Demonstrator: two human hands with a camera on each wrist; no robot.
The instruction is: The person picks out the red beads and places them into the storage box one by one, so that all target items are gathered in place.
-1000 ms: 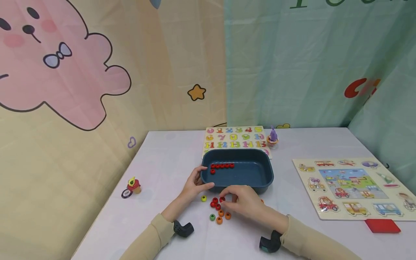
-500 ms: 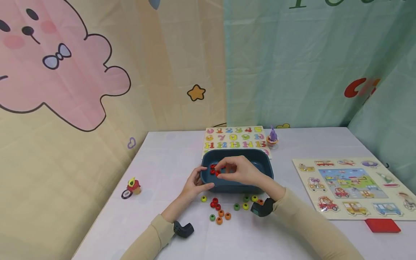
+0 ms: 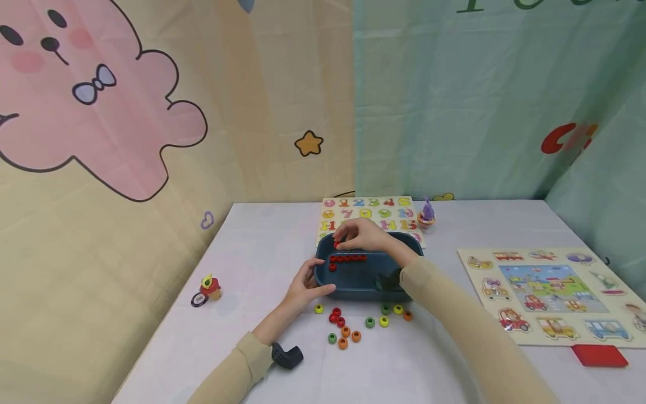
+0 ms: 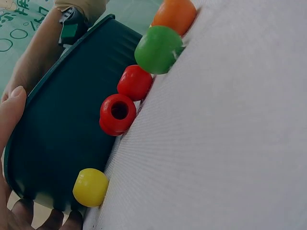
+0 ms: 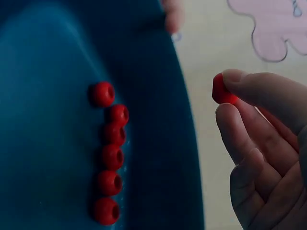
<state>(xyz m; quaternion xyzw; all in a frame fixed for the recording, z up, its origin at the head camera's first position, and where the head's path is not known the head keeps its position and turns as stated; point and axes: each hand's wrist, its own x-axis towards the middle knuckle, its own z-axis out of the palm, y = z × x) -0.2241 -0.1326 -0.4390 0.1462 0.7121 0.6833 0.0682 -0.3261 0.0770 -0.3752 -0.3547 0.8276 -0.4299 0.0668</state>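
Observation:
My left hand [image 3: 304, 287] holds the left end of the dark blue tray [image 3: 348, 293], thumb at the near rim and fingers around the end. Over the tray's far left part, my right hand [image 3: 365, 234] pinches a red bead [image 5: 220, 91] between thumb and fingertip. Inside the tray, several red beads [image 3: 348, 258] form a straight row. One more red bead [image 3: 332, 267] sits just in front of the row's left end. On the table before the tray lie three red beads [image 3: 341, 322] in a cluster and a yellow bead [image 4: 91, 187] close to its wall.
Orange beads [image 3: 345, 331], green beads [image 3: 370, 322] and yellow beads [image 3: 398, 309] are scattered in front of the tray. A number puzzle board [image 3: 373, 207] lies behind it, beside a purple toy [image 3: 427, 211]. At right is a vehicle puzzle board [image 3: 550, 297]; at left, a small red-capped toy [image 3: 210, 287].
My right hand has lifted a red bead from the table cluster, carried it low into the tray beside the lone bead, then moved to the far left rim with it. My left hand stays on the tray.

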